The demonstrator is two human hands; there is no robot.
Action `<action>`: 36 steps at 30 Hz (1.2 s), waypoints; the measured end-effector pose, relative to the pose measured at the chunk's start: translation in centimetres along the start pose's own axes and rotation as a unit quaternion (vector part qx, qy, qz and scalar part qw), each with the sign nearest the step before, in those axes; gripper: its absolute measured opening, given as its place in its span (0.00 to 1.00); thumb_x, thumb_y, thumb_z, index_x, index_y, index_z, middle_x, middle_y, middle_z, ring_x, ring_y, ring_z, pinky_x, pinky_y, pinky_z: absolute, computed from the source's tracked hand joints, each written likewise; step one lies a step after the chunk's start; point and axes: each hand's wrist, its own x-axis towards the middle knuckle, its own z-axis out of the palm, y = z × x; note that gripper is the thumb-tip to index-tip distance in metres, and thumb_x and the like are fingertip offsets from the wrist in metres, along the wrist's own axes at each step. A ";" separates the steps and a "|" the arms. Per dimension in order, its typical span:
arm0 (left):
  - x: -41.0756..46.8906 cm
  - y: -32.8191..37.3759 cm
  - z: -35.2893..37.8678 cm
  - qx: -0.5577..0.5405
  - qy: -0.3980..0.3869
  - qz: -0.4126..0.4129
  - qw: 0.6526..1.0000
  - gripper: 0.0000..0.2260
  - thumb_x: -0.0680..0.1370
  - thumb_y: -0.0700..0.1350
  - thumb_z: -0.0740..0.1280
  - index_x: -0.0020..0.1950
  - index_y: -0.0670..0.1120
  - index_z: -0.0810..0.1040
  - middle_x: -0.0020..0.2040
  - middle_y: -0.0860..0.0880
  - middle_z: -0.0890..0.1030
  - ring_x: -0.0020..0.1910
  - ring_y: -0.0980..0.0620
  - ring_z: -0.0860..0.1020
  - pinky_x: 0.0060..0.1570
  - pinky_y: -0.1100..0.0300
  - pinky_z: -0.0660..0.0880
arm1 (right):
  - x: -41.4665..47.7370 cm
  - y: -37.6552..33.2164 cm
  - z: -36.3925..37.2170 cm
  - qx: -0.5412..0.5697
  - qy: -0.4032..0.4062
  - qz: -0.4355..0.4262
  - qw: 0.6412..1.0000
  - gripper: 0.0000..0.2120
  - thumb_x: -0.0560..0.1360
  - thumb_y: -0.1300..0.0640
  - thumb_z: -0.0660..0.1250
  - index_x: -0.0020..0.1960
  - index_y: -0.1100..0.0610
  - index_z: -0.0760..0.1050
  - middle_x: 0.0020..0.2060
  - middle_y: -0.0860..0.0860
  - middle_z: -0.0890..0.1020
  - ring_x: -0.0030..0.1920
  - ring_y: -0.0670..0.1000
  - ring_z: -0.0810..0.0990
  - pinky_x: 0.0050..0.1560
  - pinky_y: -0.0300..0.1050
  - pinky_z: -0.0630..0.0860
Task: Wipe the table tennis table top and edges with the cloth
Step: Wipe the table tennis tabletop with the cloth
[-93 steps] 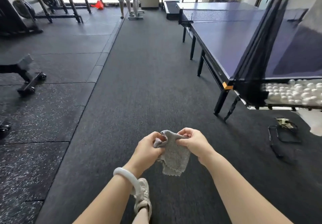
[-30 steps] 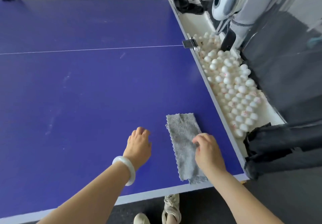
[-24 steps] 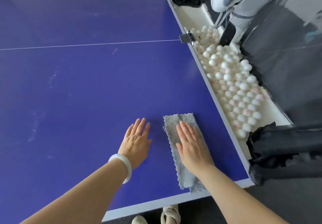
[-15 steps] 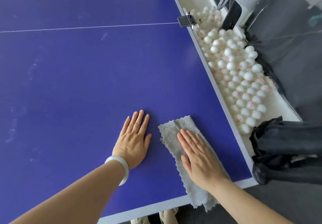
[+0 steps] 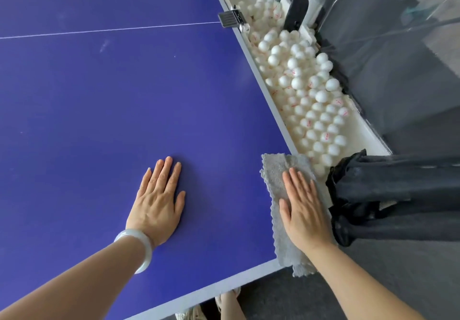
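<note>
Head camera, surroundings: a blue counter (image 5: pixel 99 108) fills the left and centre of the view, with a thin white line (image 5: pixel 99 31) running across its far part and a pale stripe along its near and right edges. A white tray (image 5: pixel 371 133) runs along the right edge and holds a heap of white balls (image 5: pixel 298 83). A dark clamp (image 5: pixel 231 18) sits on that edge where the line meets it. A bundle of black netting (image 5: pixel 385 195) lies at the near right corner, just beside the right hand (image 5: pixel 302 210), and blocks the space past the corner. Grey floor (image 5: pixel 398 282) shows beyond it, and part of a shoe (image 5: pixel 189 316) shows below the near edge.

Cloth: the cloth (image 5: pixel 273 175) is grey, fuzzy, with scalloped edges, folded into a long strip. It lies on the near right corner of the counter. Its far end overlaps the right edge stripe beside the balls; its near end hangs past the near edge.

Hands: the right hand presses flat on the cloth, palm down, fingers straight and close together. The left hand (image 5: pixel 156 202) lies flat on the bare blue surface, well apart from the cloth, fingers straight, thumb spread. A pale bracelet (image 5: pixel 142 245) circles the left wrist.

Markings: several balls carry small red print, too small to read.
</note>
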 end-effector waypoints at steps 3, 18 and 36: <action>0.0 0.1 0.1 -0.006 0.003 -0.004 1.000 0.30 0.81 0.54 0.45 0.80 0.43 0.55 0.81 0.44 0.54 0.80 0.47 0.51 0.78 0.48 0.48 | 0.9 -0.4 0.2 -0.011 -0.009 0.051 0.999 0.31 0.81 0.45 0.39 0.81 0.55 0.43 0.81 0.51 0.46 0.80 0.49 0.43 0.80 0.52 0.45; 0.7 0.5 -1.1 -0.009 0.008 0.038 0.999 0.27 0.81 0.50 0.50 0.74 0.36 0.68 0.75 0.39 0.67 0.75 0.39 0.65 0.75 0.47 0.52 | 8.9 -6.0 -0.8 -0.002 -0.008 0.097 0.995 0.32 0.82 0.45 0.42 0.81 0.59 0.41 0.80 0.56 0.45 0.81 0.55 0.44 0.80 0.55 0.44; 11.9 -2.4 -1.4 -0.037 0.034 -0.052 0.997 0.29 0.81 0.55 0.44 0.80 0.45 0.59 0.80 0.48 0.58 0.80 0.49 0.52 0.79 0.51 0.44 | 24.9 -6.9 -1.6 0.010 -0.003 0.029 1.000 0.30 0.84 0.47 0.47 0.82 0.57 0.45 0.81 0.54 0.47 0.81 0.53 0.45 0.79 0.54 0.42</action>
